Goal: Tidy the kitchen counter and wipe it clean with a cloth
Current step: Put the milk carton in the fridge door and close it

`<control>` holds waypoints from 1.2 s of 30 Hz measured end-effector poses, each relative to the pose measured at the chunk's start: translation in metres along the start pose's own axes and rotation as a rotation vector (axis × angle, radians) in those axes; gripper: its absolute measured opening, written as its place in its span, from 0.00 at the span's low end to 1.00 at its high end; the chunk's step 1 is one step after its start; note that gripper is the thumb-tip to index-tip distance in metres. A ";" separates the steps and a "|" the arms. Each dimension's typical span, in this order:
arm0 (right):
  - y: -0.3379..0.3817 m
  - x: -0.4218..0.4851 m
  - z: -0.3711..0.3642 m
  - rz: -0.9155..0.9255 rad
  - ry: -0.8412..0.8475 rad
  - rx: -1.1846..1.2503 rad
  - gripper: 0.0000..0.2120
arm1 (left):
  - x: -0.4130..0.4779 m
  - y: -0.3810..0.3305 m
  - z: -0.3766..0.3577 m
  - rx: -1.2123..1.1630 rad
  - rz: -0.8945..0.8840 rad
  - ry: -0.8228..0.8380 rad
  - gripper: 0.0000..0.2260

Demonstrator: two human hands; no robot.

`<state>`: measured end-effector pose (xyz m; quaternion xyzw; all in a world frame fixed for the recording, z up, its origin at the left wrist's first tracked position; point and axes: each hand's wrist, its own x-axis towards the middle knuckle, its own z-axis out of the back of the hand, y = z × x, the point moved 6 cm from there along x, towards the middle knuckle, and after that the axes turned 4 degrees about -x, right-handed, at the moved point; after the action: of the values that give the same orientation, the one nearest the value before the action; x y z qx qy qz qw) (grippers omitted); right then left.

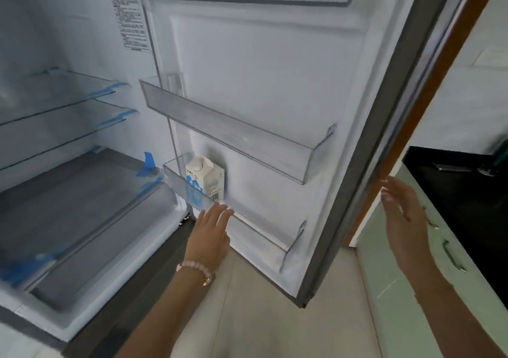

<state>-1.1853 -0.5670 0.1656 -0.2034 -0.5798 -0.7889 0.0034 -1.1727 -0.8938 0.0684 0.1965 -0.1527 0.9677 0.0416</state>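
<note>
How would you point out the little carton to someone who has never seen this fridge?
Find the open fridge door and its lowest clear bin. At that bin's left end stands a small white carton with blue print and a barcode, the only item on the door.

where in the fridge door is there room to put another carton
The upper door bin is bare. The lower door bin is free right of the milk carton; its left end is taken, with the left hand there.

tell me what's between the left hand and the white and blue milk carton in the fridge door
Only the clear plastic front wall of the lower door bin, seen in the head view, separates the left hand from the carton.
</note>
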 end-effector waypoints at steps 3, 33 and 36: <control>-0.002 -0.001 -0.034 -0.178 0.245 0.127 0.13 | -0.016 0.008 0.016 -0.059 0.107 0.026 0.22; 0.161 -0.243 -0.379 0.727 1.098 -0.253 0.24 | -0.196 0.178 0.241 -0.423 0.699 -0.669 0.33; 0.172 -0.251 -0.415 0.863 1.003 -0.447 0.30 | -0.194 0.209 0.253 -0.324 0.688 -0.744 0.26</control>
<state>-1.0450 -1.0617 0.1392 -0.0224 -0.1994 -0.8162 0.5418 -0.9304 -1.1754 0.1556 0.4561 -0.3602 0.7544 -0.3052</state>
